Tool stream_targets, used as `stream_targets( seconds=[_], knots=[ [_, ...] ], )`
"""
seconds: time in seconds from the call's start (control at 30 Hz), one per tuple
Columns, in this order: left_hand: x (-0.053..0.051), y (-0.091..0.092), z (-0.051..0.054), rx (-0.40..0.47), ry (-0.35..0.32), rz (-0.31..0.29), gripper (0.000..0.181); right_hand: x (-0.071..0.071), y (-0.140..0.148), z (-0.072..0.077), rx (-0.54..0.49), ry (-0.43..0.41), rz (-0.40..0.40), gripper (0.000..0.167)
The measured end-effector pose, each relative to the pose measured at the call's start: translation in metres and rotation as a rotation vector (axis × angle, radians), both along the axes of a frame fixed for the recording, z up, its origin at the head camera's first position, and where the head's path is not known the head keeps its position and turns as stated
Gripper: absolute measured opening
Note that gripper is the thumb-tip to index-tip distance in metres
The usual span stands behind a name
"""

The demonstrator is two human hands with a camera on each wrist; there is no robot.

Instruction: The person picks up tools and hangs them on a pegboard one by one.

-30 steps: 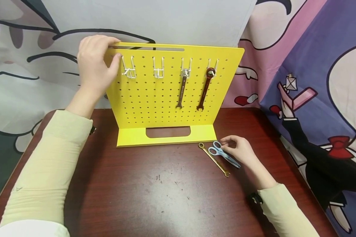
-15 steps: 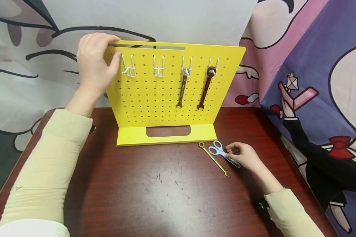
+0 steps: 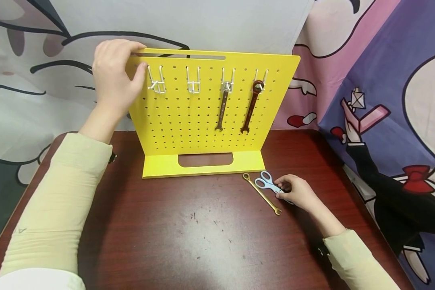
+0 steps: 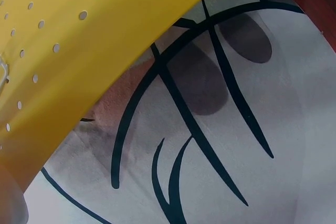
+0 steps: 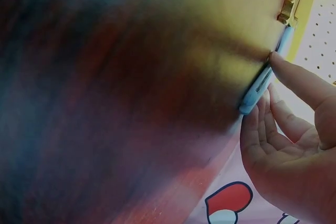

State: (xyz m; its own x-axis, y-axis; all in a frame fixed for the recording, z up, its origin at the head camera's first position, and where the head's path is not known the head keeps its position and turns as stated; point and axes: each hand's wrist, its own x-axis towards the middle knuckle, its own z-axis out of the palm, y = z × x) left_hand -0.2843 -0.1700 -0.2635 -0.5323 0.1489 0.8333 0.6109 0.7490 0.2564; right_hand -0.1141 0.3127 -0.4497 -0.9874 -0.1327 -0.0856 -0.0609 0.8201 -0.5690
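My left hand (image 3: 116,76) grips the upper left corner of a yellow pegboard stand (image 3: 188,133), fingers over the top edge and thumb on the front. On the table, my right hand (image 3: 297,192) pinches a pair of light blue scissors (image 3: 264,182) around the blades, which it partly hides. In the right wrist view, the thumb and fingers lie on either side of the scissors (image 5: 257,92). Just left of them lies a gold combination wrench (image 3: 262,194). A silver wrench (image 3: 222,110) and a dark reddish wrench (image 3: 250,110) hang from the board's two right-hand hooks.
Two white wire hooks, the far left hook (image 3: 156,85) and the second hook (image 3: 193,85), hold nothing. The dark reddish-brown table (image 3: 166,233) stretches in front of the stand. Cartoon-printed cloth (image 3: 369,80) hangs behind and at the right.
My right hand has moved from beside the scissors' handles down toward the blades and now pinches them. The left hand keeps its grip on the board's corner.
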Motion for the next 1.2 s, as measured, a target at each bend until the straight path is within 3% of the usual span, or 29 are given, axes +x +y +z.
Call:
stream_targets(
  seconds=[0.63,0.97,1.2],
  knots=[
    [-0.0007,0.0001,0.0004,-0.008,0.0,-0.002,0.032,-0.0008,0.0001,-0.0006,0.022,-0.034,-0.017,0.021],
    [-0.0003,0.0001,0.0,-0.001,-0.002,0.004,0.032,-0.0001,0.0003,0.0019,0.067,0.001,-0.027,0.012],
    [0.0006,0.0007,0.0,0.009,-0.009,0.002,0.032,-0.0019,-0.0027,0.0038,0.035,0.032,-0.051,0.013]
  ],
)
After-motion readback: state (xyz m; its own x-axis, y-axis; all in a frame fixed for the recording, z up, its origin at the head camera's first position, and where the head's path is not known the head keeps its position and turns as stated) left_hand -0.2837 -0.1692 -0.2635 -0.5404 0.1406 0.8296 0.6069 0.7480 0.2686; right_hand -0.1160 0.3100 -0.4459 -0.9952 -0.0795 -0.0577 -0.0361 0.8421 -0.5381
